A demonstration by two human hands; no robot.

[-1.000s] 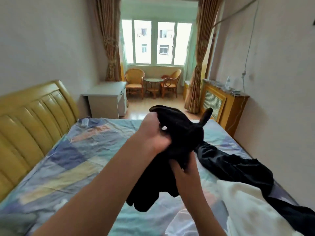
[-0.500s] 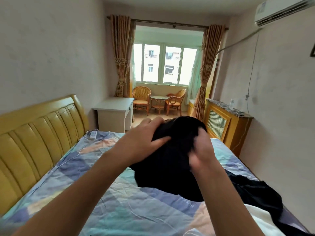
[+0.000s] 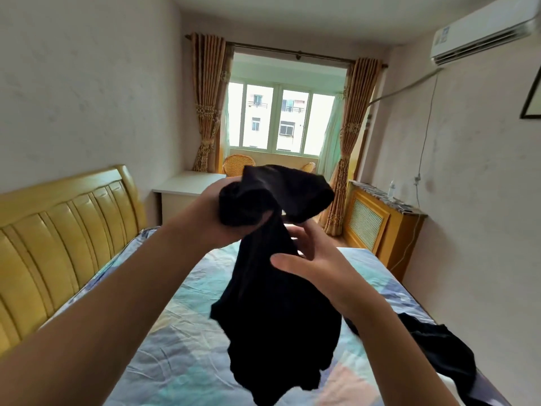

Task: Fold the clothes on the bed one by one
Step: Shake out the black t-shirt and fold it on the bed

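Black garment (image 3: pixel 278 317) bunched in the left hand (image 3: pixel 216 218); right hand (image 3: pixel 316 259), at 4 o'clock, spread open. Bunching may be folded in.

- There is just one camera, and it sits on the person's head.
- It looks forward and a little down, along the bed (image 3: pixel 181 332) toward the window (image 3: pixel 281 121) at the far end of the room.
- The two arms reach out from the bottom edge, so the hands are very near the camera.
- The wide lens also takes in both side walls and the ceiling.
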